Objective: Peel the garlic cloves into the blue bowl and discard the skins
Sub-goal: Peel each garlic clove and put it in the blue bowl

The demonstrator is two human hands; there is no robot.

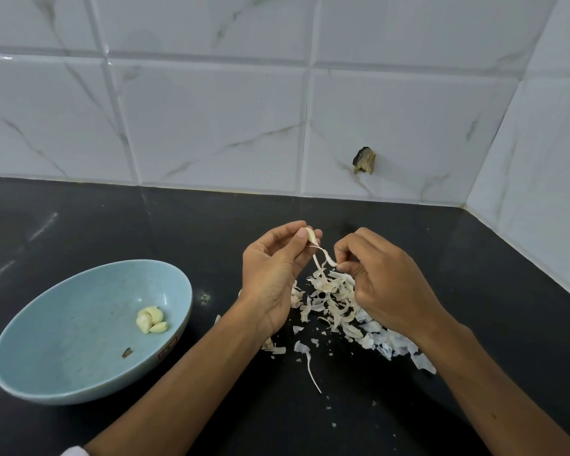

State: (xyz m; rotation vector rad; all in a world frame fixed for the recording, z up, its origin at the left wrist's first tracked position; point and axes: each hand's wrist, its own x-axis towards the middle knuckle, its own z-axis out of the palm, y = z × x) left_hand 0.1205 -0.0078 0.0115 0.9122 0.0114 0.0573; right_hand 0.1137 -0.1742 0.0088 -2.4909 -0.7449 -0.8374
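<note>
My left hand [272, 274] pinches a garlic clove [311, 235] between thumb and fingertips, held above the black counter. A strip of skin [324, 256] hangs from the clove, and my right hand [385, 284] pinches its far end. Below both hands lies a heap of loose garlic skins [333, 301] on the counter. The blue bowl [63, 340] stands to the left, tilted a little, with a few peeled cloves [150, 320] inside and a small dark scrap [126, 352] near its front.
The black counter [491, 307] runs back to a white tiled wall [211, 110] that turns a corner at the right. A chipped hole [363, 160] marks one tile. Skin scraps [310, 360] lie scattered toward the front edge.
</note>
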